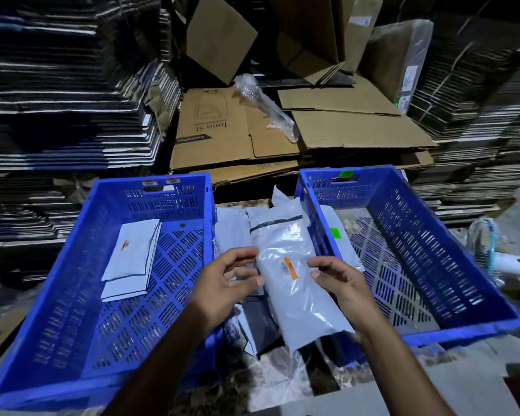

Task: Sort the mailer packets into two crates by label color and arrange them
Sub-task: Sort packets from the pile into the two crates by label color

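Observation:
A long white mailer packet (294,295) with an orange label (290,268) lies lengthwise between two blue crates. My left hand (222,283) pinches its left edge and my right hand (342,283) holds its right edge. The left crate (72,310) carries orange stickers on its far wall and holds two white packets (132,253), the top one with an orange label. In the right crate (433,265), marked with a green sticker on its far rim, a white packet with a green label (336,233) leans against the left wall. More packets (231,226) lie piled between the crates.
Flattened cardboard boxes (282,130) and a roll of clear plastic (267,106) lie behind the crates. Tall stacks of flat cartons (57,100) rise on both sides. A white object with a blue cord (505,262) sits right of the right crate.

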The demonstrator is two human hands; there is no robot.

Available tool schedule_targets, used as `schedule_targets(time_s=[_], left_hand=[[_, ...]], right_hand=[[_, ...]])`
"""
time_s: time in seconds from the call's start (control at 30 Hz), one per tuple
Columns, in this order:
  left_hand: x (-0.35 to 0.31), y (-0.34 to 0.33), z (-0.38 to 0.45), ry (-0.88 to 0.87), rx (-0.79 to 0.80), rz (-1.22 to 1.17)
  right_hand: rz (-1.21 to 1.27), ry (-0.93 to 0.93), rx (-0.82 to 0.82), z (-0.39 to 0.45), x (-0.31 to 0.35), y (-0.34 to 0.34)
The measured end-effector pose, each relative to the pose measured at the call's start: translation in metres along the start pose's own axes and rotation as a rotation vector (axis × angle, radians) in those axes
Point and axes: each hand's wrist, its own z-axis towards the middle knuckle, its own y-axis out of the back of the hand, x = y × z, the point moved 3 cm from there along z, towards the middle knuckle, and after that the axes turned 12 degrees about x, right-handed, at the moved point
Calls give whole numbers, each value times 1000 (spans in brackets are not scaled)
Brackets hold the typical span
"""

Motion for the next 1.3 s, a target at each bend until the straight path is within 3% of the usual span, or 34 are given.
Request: schedule_targets(time_s=[0.1,0.33,0.67,1.3], left_hand=[[3,-6,-2,21,-38,-78],[9,-4,0,-62,-148,-96],[5,-5,4,-118,-176,-99],[13,-3,10,-97,-192,-117]], right_hand=[[-16,-3,62,1,-2,-4],[-403,86,154,4,-4,-3],[-410,183,120,2,-2,-3],[-366,202,172,6,-8,2]])
